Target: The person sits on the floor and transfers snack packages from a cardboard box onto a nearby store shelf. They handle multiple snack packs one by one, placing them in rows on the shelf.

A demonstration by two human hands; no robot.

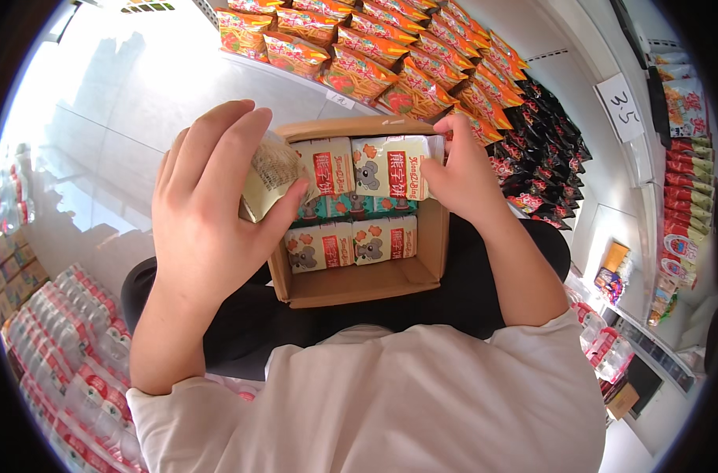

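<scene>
An opened cardboard box (359,295) rests on the person's lap, holding several cream snack packets printed with a grey cartoon mouse and green packets (341,206) between them. My left hand (217,177) grips a cream packet (273,171), tilted over the box's left edge, its printed back showing. My right hand (468,165) pinches the right end of another cream packet (388,168) at the box's upper right; that packet lies above the green ones. Two cream packets (385,239) stand side by side nearer the body.
A shelf edge (300,80) with orange snack bags (359,74) and black bags (536,148) runs beyond the box. Shrink-wrapped bottle packs (69,355) are stacked at lower left. More shelves with hanging red packets (687,201) stand at right.
</scene>
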